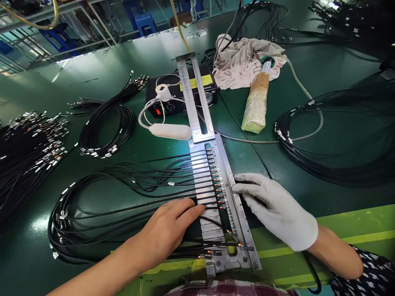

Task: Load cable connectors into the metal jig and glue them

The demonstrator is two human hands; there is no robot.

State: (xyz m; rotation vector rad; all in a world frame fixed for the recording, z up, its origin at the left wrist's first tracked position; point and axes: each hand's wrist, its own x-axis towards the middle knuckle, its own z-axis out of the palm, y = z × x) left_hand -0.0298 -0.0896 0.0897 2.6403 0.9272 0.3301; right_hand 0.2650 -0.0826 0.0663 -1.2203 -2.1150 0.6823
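A slotted metal fixture (pixel 206 179) lies lengthwise before me, with black cables (pixel 148 202) laid side by side in its grooves. Their stripped ends, with coloured wires, point right along its inner slot. My left hand (pixel 166 224), bare, is at the fixture's left edge, thumb and fingers closed on a black cable near the lower grooves. In a white glove, my right hand (pixel 277 211) rests its outstretched fingers against the metal rail (pixel 233 185) on the right side. Several loose cable ends (pixel 212 251) lie across the fixture's near end.
Behind the fixture stand a black control box (pixel 168 107) and a slotted metal frame (pixel 202 94) leaning over it. A white lamp (pixel 170 131) shines on the fixture. Cable coils (pixel 106 123) lie left and right. A cloth (pixel 234 65) and a wrapped brush-like tool (pixel 256 102) lie beyond.
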